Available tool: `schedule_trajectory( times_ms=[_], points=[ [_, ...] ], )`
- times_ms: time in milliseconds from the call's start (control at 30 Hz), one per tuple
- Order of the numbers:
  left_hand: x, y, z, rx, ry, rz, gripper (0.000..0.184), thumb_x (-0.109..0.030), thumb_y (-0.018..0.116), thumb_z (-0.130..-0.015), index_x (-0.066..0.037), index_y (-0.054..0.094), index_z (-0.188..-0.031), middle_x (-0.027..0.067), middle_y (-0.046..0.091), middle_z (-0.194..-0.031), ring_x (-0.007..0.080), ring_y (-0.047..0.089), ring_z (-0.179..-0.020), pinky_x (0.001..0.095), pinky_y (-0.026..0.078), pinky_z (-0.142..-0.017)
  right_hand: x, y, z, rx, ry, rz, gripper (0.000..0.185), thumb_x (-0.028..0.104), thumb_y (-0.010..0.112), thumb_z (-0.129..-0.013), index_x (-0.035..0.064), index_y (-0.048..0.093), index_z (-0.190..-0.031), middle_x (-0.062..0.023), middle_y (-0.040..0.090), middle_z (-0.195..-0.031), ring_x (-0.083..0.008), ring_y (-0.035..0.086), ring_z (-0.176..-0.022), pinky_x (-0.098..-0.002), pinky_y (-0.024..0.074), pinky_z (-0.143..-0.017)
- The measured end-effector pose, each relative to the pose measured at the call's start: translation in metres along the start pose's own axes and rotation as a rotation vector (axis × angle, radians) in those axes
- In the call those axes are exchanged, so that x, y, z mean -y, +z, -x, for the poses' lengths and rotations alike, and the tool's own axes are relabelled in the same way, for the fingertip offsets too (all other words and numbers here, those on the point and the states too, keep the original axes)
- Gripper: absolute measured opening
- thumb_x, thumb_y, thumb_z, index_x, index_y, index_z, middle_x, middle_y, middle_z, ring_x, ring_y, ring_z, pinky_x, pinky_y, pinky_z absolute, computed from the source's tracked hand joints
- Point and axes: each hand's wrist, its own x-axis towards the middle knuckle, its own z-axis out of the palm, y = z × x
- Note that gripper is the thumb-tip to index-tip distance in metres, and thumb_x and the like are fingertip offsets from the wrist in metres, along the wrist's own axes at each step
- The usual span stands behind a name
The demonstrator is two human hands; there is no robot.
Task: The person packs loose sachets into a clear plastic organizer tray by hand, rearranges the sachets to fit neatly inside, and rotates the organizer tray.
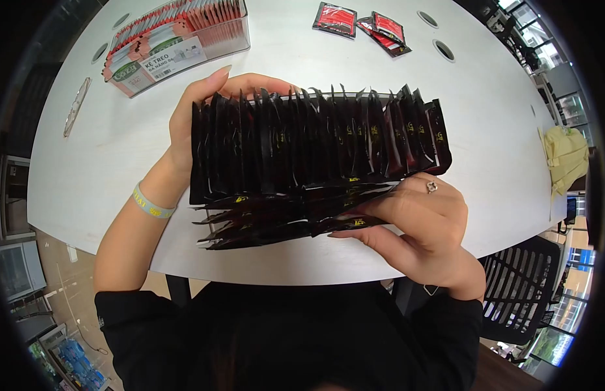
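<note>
A long row of shiny black sachets with small gold marks stands upright in front of me, packed tightly side by side. Slivers of a clear edge show behind and below the row, perhaps a clear box; the sachets hide most of it. My left hand wraps round the row's left end, its fingers reaching behind the far side. At the front right, my right hand pinches several black sachets between thumb and fingers. These lie flatter, layered along the near side of the row, and extend left across it.
A clear bin full of red and pink sachets stands at the back left. Red-and-black packets lie at the back right. A thin clear item rests at the left. A black chair and yellow bag are right.
</note>
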Motion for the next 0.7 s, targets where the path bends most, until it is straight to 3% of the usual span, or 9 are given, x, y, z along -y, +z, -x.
schedule_trajectory(
  times_ms=[233, 333, 400, 433, 500, 600, 700],
  points=[
    [0.001, -0.007, -0.001, 0.064, 0.004, -0.046, 0.073, -0.050, 0.024, -0.091, 0.009, 0.055, -0.120, 0.0146, 0.066, -0.101, 0.0168, 0.064, -0.093, 0.0288, 0.051, -0.086, 0.002, -0.001, -0.002, 0.079, 0.022, 0.029, 0.023, 0.011, 0.080, -0.062, 0.0001, 0.069, -0.080, -0.0091, 0.068, -0.074, -0.0193, 0.061, -0.059, -0.0274, 0.0444, -0.054],
    [-0.001, -0.003, 0.000, 0.065, -0.015, 0.031, 0.072, -0.049, 0.024, -0.092, 0.010, 0.055, -0.120, 0.0154, 0.066, -0.103, 0.0184, 0.064, -0.096, 0.0301, 0.051, -0.089, -0.002, 0.002, 0.000, 0.123, 0.137, -0.103, 0.025, 0.012, 0.082, -0.062, 0.0004, 0.068, -0.078, -0.0096, 0.068, -0.075, -0.0195, 0.062, -0.060, -0.0276, 0.0443, -0.054],
    [-0.002, -0.004, 0.000, 0.067, -0.023, 0.095, 0.071, -0.048, 0.024, -0.092, 0.010, 0.054, -0.120, 0.0164, 0.066, -0.106, 0.0203, 0.064, -0.098, 0.0316, 0.051, -0.091, -0.007, 0.008, 0.002, -0.001, 0.023, -0.070, 0.023, 0.020, 0.081, -0.064, 0.0058, 0.065, -0.072, -0.0021, 0.057, -0.058, -0.0144, 0.054, -0.051, -0.0257, 0.0369, -0.045],
    [-0.002, -0.003, 0.001, 0.072, -0.023, 0.089, 0.071, -0.048, 0.024, -0.092, 0.010, 0.054, -0.120, 0.0164, 0.066, -0.106, 0.0203, 0.064, -0.098, 0.0316, 0.051, -0.091, -0.007, 0.009, 0.001, -0.008, 0.023, -0.068, 0.023, 0.020, 0.081, -0.064, 0.0058, 0.065, -0.072, -0.0021, 0.057, -0.058, -0.0144, 0.054, -0.051, -0.0257, 0.0369, -0.045],
    [-0.003, -0.003, 0.001, 0.091, -0.046, 0.105, 0.070, -0.047, 0.024, -0.093, 0.010, 0.054, -0.120, 0.0174, 0.065, -0.109, 0.0214, 0.064, -0.099, 0.0326, 0.051, -0.091, -0.005, 0.007, 0.000, -0.236, -0.154, 0.079, 0.024, 0.020, 0.081, -0.063, 0.0063, 0.065, -0.075, -0.0006, 0.057, -0.061, -0.0132, 0.051, -0.052, -0.0248, 0.0368, -0.047],
    [-0.002, -0.007, 0.001, 0.100, -0.029, 0.083, 0.069, -0.047, 0.024, -0.093, 0.010, 0.054, -0.120, 0.0180, 0.065, -0.109, 0.0213, 0.064, -0.099, 0.0325, 0.051, -0.091, 0.001, 0.006, -0.001, -0.352, -0.293, 0.203, 0.025, 0.020, 0.081, -0.061, 0.0066, 0.066, -0.077, 0.0003, 0.057, -0.065, -0.0126, 0.048, -0.055, -0.0247, 0.0350, -0.049],
    [0.000, -0.006, 0.000, 0.068, -0.018, 0.063, 0.069, -0.046, 0.024, -0.093, 0.010, 0.054, -0.120, 0.0179, 0.065, -0.109, 0.0214, 0.064, -0.099, 0.0325, 0.051, -0.091, -0.002, 0.020, 0.000, -0.403, -0.349, 0.303, 0.028, 0.019, 0.074, -0.053, 0.0081, 0.066, -0.078, 0.0014, 0.057, -0.071, -0.0126, 0.044, -0.059, -0.0272, 0.0307, -0.055]
  ],
)
